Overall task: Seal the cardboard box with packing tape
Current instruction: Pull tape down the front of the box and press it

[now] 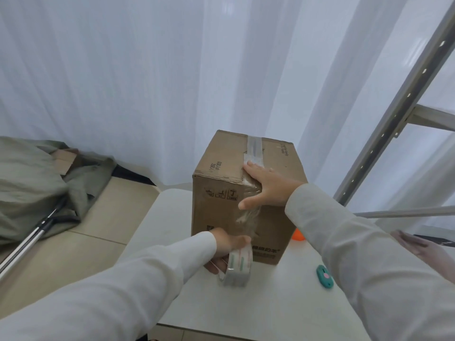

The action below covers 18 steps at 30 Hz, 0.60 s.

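A closed brown cardboard box [221, 198] stands on a small white table [266, 306]. A strip of clear packing tape [253, 148] runs along the top seam and down the near side. My right hand [266, 185] lies flat on the near top edge, fingers spread, pressing the tape. My left hand [229, 249] grips the tape roll [240, 267] low in front of the box, near the table top. Clear tape stretches from the roll up the box side to my right hand.
A teal box cutter [325, 276] lies on the table to the right of the roll. Something orange [298, 235] peeks out behind the box. A grey metal shelf frame [403, 99] rises at right. Olive cloth [32, 183] and a metal pole [29, 244] lie on the floor at left.
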Each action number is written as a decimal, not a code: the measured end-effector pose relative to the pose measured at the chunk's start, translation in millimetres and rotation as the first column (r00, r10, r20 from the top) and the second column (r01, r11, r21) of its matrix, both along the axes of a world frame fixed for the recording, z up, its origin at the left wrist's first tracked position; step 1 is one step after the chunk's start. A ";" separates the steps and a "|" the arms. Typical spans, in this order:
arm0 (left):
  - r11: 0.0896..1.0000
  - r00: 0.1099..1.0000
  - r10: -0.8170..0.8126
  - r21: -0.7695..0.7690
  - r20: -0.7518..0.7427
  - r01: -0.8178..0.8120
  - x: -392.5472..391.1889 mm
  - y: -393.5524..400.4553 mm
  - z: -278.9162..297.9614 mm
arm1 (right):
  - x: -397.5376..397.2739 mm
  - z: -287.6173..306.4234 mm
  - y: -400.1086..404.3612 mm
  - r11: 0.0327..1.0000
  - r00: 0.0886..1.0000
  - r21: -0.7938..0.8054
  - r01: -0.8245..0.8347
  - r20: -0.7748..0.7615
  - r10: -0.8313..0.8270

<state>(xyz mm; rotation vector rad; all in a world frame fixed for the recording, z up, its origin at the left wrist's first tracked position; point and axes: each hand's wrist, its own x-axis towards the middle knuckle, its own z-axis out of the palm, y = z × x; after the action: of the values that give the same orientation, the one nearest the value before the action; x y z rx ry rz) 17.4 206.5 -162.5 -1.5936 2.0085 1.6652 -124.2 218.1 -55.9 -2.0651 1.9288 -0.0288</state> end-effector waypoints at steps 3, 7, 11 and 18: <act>0.993 0.998 -0.066 0.097 -0.013 0.067 -0.7 1.7 4.8 | -2.8 -7.8 -7.0 0.999 0.998 -0.040 -0.013 -0.055 0.010; 0.987 0.993 -0.118 0.112 -0.006 0.118 -1.6 -0.2 8.6 | -3.7 -20.1 -9.0 0.989 0.991 -0.147 -0.018 -0.137 -0.002; 0.988 0.993 -0.120 0.095 -0.006 0.120 0.2 -2.0 6.8 | -4.0 -25.4 -6.3 0.972 0.981 -0.230 -0.045 -0.196 -0.001; 0.993 0.994 -0.109 0.049 0.006 0.109 1.0 -3.1 4.9 | -0.5 -35.6 -0.5 0.923 0.957 -0.383 -0.042 -0.281 -0.073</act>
<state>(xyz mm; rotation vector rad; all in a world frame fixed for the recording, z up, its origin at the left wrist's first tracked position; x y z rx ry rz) 18.5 203.4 -157.6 -1.4458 1.9960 1.6510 -124.7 217.6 -91.5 -2.4207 2.2660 -0.1249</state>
